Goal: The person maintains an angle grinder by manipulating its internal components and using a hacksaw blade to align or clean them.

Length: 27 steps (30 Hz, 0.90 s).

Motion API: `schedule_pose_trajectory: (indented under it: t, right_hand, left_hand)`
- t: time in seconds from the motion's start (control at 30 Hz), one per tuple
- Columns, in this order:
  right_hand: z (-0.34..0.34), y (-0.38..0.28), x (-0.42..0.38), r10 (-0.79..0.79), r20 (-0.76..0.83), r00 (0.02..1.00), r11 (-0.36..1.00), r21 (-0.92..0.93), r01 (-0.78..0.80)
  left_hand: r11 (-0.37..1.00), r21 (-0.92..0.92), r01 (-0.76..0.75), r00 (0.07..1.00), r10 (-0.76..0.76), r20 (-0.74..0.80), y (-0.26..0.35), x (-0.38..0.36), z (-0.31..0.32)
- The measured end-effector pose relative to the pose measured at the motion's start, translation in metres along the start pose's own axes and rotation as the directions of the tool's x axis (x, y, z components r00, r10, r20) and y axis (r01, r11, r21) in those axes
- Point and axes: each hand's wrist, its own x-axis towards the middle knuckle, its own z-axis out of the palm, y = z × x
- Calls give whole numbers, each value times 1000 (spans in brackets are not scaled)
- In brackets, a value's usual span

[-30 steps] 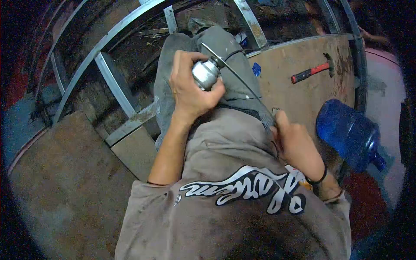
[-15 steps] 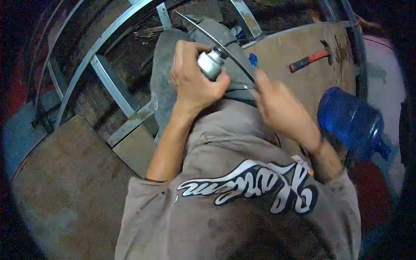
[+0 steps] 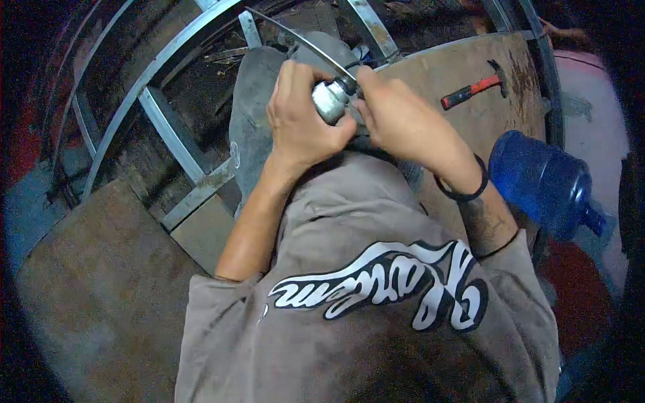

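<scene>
Fingers of the left hand (image 3: 299,121) grip the silver tool (image 3: 328,103) at twelve o'clock; those of the right hand (image 3: 403,121) close on the blade (image 3: 302,41), angled toward ten; the hammer (image 3: 476,87) lies at two

We see a claw hammer (image 3: 475,93) with a red-and-black handle lying on a pale brown wooden panel (image 3: 460,70). Near it, a large translucent blue plastic bottle (image 3: 541,183) lies on its side, its neck toward the lower right of our view. On the left, we have a curved grey metal frame (image 3: 171,48) with straight struts, and below it a broad, stained brown board (image 3: 107,282).
</scene>
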Motion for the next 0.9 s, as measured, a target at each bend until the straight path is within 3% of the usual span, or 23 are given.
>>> schedule_pose_trajectory:
  t: [0.07, 0.13, 0.23, 0.37, 0.43, 0.47, 0.53, 0.57, 0.63, 0.67, 0.7, 0.77, 0.9]
  right_hand:
    - [-5, -2, -5, -11, 23, 1000, 1000, -16, 11]
    - [-10, -7, -15, 114, 71, 991, 992, -55, -111]
    - [-2, -9, -20, 155, 63, 986, 987, -41, -153]
    - [-6, -9, -76, 130, 76, 989, 992, -5, -130]
    - [-18, -14, -104, 331, 233, 915, 944, -60, -326]
    - [-11, -9, -98, 348, 231, 909, 937, -45, -347]
    - [8, 4, -62, 169, 35, 985, 986, -13, -169]
    - [12, 7, -43, 182, 23, 983, 983, -15, -182]
    - [21, 8, -14, 17, -102, 995, 998, 57, -12]
    - [15, 6, -33, 101, 2, 995, 991, 87, -101]
    - [8, 4, -63, 94, 14, 995, 992, 85, -95]
    - [-9, 6, -108, 219, 110, 969, 968, 96, -230]
    - [13, 9, -47, 93, -32, 995, 993, 76, -90]
  left_hand:
    - [1000, -9, -15, 1000, 15, 3, 3, -2, 0]
    - [999, -11, 39, 999, -39, -10, 5, -1, 1]
    - [998, -30, 52, 995, -54, -83, -4, 0, -2]
    - [994, -56, 90, 991, -95, -99, -13, 3, -11]
    - [996, -55, 70, 991, -76, -109, -18, 5, -10]
    - [998, -41, 52, 994, -56, -98, -15, 4, -5]
    - [1000, -28, 12, 999, -13, -42, -3, 3, 1]
    - [999, -39, -1, 999, -1, -35, -2, 5, 3]
    - [999, -40, 24, 1000, -24, -12, -5, 6, 0]
    - [999, -42, 22, 1000, -22, 1, -7, 6, -4]
    - [999, -39, 34, 999, -34, -5, -8, 4, -7]
    - [998, -29, 58, 998, -58, -22, -10, 6, -9]
    - [1000, 4, 14, 997, -14, -81, -14, 14, 2]
